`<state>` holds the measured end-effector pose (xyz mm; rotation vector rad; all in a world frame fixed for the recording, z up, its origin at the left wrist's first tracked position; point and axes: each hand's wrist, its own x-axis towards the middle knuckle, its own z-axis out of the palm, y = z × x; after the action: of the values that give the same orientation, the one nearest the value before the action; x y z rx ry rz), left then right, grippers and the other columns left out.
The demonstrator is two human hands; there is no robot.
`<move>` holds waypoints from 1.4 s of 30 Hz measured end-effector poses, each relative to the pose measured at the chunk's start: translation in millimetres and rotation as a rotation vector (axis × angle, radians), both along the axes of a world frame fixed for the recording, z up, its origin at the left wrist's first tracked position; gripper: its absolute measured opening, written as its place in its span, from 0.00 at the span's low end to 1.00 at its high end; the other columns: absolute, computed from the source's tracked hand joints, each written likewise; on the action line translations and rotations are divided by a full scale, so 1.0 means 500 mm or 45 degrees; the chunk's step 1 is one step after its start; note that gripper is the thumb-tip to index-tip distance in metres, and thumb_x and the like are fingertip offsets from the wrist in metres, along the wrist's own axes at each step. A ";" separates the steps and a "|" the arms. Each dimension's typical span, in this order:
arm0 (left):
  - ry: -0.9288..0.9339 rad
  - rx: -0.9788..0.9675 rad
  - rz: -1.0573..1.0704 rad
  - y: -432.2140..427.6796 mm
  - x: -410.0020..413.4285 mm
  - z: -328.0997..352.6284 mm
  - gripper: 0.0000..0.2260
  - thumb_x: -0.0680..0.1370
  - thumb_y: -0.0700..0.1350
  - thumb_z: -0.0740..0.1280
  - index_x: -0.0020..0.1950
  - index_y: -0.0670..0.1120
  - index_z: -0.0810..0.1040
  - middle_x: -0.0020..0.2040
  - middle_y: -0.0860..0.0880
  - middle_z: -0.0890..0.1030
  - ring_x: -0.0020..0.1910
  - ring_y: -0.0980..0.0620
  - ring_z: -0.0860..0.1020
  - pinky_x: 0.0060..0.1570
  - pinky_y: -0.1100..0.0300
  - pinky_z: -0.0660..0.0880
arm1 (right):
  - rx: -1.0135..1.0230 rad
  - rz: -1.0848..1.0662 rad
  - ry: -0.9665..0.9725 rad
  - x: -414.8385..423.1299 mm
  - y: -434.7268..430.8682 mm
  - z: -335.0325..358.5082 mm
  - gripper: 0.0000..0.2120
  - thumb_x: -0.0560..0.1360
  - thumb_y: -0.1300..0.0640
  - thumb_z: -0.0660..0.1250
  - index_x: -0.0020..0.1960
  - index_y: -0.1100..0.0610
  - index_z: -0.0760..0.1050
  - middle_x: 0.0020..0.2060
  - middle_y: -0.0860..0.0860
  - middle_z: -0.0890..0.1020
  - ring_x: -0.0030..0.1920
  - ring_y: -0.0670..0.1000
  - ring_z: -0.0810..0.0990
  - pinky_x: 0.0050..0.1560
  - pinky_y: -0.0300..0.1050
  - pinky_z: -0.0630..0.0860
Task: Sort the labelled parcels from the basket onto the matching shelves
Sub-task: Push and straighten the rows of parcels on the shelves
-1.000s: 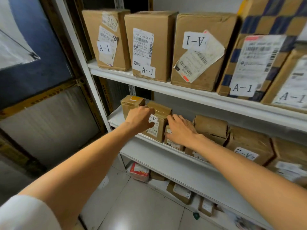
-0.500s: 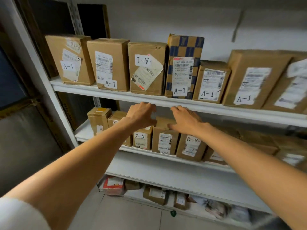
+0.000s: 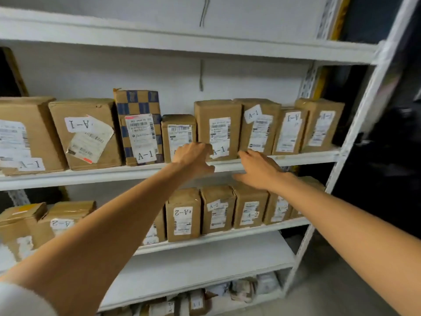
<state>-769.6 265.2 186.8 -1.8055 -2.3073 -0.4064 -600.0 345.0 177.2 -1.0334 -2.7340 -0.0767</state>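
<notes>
A row of brown cardboard parcels labelled A-1 (image 3: 218,128) stands on the upper shelf (image 3: 91,174). Below it, parcels labelled A-2 (image 3: 183,215) stand on the middle shelf (image 3: 227,236). My left hand (image 3: 193,158) is raised in front of the upper shelf's edge, fingers loosely bent toward an A-1 parcel, with nothing in it. My right hand (image 3: 257,169) hovers just right of it at the same shelf edge, fingers spread and holding nothing. The basket is out of view.
A blue-checked parcel (image 3: 139,126) stands among the A-1 boxes. The white shelf upright (image 3: 355,137) is at the right, with dark space beyond it. Small packets (image 3: 241,290) lie on the bottom shelf. The top shelf (image 3: 182,42) shows no parcels.
Both hands have risen from the A-2 row to the upper shelf's edge. The view has swung right, bringing the rack's right end into sight.
</notes>
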 end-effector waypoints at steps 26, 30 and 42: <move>0.312 0.204 -0.117 0.697 0.350 0.110 0.26 0.75 0.41 0.70 0.71 0.45 0.66 0.67 0.45 0.70 0.64 0.45 0.71 0.58 0.52 0.74 | 0.376 -0.077 0.047 0.341 0.710 0.177 0.41 0.69 0.49 0.75 0.74 0.58 0.58 0.70 0.55 0.64 0.71 0.57 0.63 0.65 0.52 0.70; 0.306 0.088 -0.054 0.737 0.348 0.104 0.30 0.74 0.47 0.72 0.73 0.46 0.64 0.69 0.45 0.70 0.67 0.45 0.69 0.64 0.51 0.70 | 0.143 0.064 -0.042 0.308 0.775 0.197 0.56 0.61 0.45 0.80 0.78 0.53 0.51 0.76 0.53 0.57 0.75 0.55 0.55 0.73 0.51 0.55; 0.172 0.196 -0.022 0.772 0.372 0.089 0.23 0.70 0.41 0.75 0.63 0.44 0.74 0.59 0.46 0.79 0.59 0.46 0.77 0.58 0.54 0.73 | 0.114 0.167 0.147 0.330 0.853 0.181 0.52 0.55 0.40 0.81 0.74 0.43 0.62 0.59 0.49 0.74 0.60 0.53 0.70 0.57 0.51 0.70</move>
<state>-583.5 651.0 231.2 -1.7253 -2.1107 -0.4380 -435.3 771.5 267.6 -0.8068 -2.6591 -0.1132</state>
